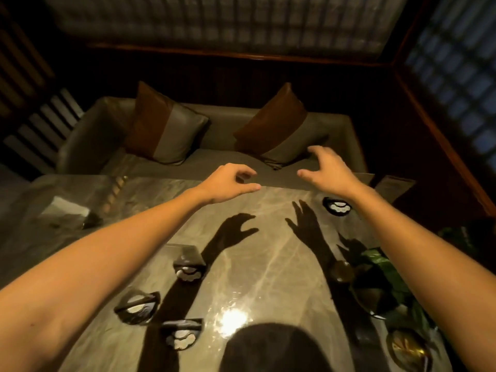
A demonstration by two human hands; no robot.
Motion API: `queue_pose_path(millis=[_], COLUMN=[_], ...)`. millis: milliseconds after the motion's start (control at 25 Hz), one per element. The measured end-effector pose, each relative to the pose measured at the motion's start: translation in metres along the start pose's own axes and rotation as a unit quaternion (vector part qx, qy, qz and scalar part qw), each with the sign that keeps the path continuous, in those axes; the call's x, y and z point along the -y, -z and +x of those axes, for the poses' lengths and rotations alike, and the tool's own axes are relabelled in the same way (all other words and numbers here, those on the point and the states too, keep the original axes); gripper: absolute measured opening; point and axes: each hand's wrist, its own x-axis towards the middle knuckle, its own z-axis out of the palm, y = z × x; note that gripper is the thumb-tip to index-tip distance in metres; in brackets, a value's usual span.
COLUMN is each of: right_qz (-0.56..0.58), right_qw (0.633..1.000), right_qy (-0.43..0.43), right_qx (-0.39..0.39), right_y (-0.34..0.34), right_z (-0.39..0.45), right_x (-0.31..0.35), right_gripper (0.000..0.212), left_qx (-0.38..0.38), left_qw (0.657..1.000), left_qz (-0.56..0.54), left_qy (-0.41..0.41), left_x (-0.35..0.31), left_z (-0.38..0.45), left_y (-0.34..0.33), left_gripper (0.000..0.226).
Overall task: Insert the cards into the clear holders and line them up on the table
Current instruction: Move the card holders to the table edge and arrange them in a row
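Three holders (183, 334) lie near, well behind both empty, loosely spread hands (228, 183).

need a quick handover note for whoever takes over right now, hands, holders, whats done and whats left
Left hand: open, empty, raised over the far edge of the marble table.
Right hand: open, empty, raised beside it, fingers spread.

Holders: three dark-based ones sit at the near left, one further out, one to the left, one nearest. A fourth base sits apart at the far right, under the right wrist.

Done: the near three seem to have something in them, though it is too dim to be sure.

Left: probably bring the far one over and straighten the group, which does not form a clean line.
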Motion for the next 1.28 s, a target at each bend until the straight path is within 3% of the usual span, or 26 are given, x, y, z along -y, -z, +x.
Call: queue_pose_path(millis=[240,480,600,680,800,960,1160,1280], right_qz=[0.029,0.049,0.032,-0.001,-0.018,-0.014,-0.012,-0.025], right_qw=[0.993,0.977,0.966,0.960,0.959,0.965,0.974,0.977], right_qy=[0.062,0.094,0.094,0.104,0.117,0.123,0.125,0.116], right_qx=[0.097,0.186,0.240,0.259,0.256,0.231,0.188,0.178], right_y=[-0.092,-0.170,-0.200,-0.216,-0.231,-0.234,-0.217,-0.195], right_z=[-0.048,-0.094,-0.104,-0.109,-0.112,-0.108,-0.097,-0.082], right_x=[0.115,0.188,0.203,0.205,0.204,0.200,0.173,0.148], right_gripper=[0.080,0.073,0.065,0.055,0.038,0.030,0.028,0.026], left_qx=[0.003,-0.044,0.043,0.120,0.194,0.244,0.209,0.187], left_qw=[0.999,0.997,0.997,0.991,0.978,0.965,0.965,0.965], left_qz=[0.006,-0.026,-0.053,-0.021,0.054,0.061,0.156,0.183], left_qy=[0.039,0.055,0.046,0.049,0.056,0.067,0.007,0.004], left_x=[0.075,0.122,0.125,0.125,0.133,0.140,0.133,0.125], left_z=[-0.108,-0.197,-0.223,-0.232,-0.241,-0.242,-0.239,-0.226], left_y=[0.046,0.039,0.028,0.019,0.000,-0.018,-0.032,-0.033], left_gripper=[0.049,0.043,0.030,0.036,0.055,0.049,0.012,0.016])
